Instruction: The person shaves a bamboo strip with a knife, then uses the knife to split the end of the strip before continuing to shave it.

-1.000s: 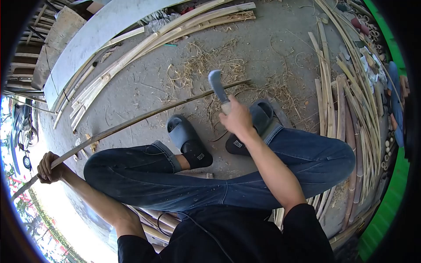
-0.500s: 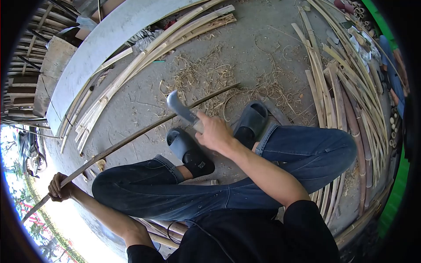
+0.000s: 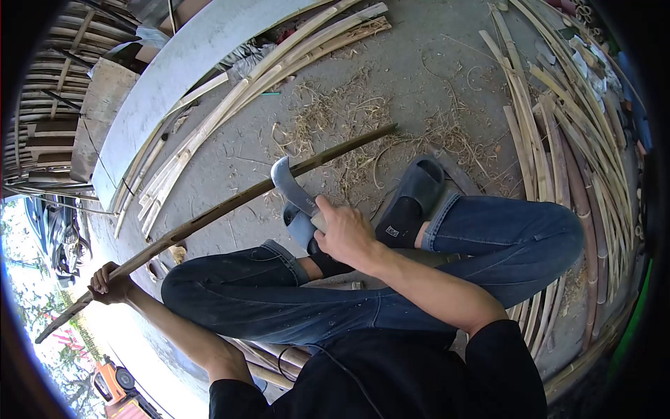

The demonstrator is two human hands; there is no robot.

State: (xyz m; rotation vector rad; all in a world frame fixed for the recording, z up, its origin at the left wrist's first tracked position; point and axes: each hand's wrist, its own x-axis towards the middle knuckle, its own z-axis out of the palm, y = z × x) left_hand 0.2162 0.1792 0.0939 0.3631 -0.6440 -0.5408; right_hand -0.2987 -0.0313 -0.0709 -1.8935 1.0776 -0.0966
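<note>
A long brown pole (image 3: 223,207) slants from the lower left up to the middle of the view, its far tip over the shavings. My left hand (image 3: 112,283) is wrapped round it near its lower end. In my right hand (image 3: 343,234) is the handle of a knife with a curved, hooked blade (image 3: 292,185). The blade is close to the pole's near side; whether they touch I cannot tell. Both hands are apart, on either side of my bent left knee.
Curly shavings (image 3: 342,119) lie on the concrete floor beyond my sandals (image 3: 419,183). Long split strips (image 3: 241,91) lie at the upper left beside a pale curved panel (image 3: 167,70). More strips and poles (image 3: 558,146) are piled at the right. An orange vehicle (image 3: 108,380) shows at the lower left.
The whole scene has shifted slightly to the right in view. The pole looks rolled or turned, with its lower end more visible. My left hand has risen a little; my right hand still holds the knife.
</note>
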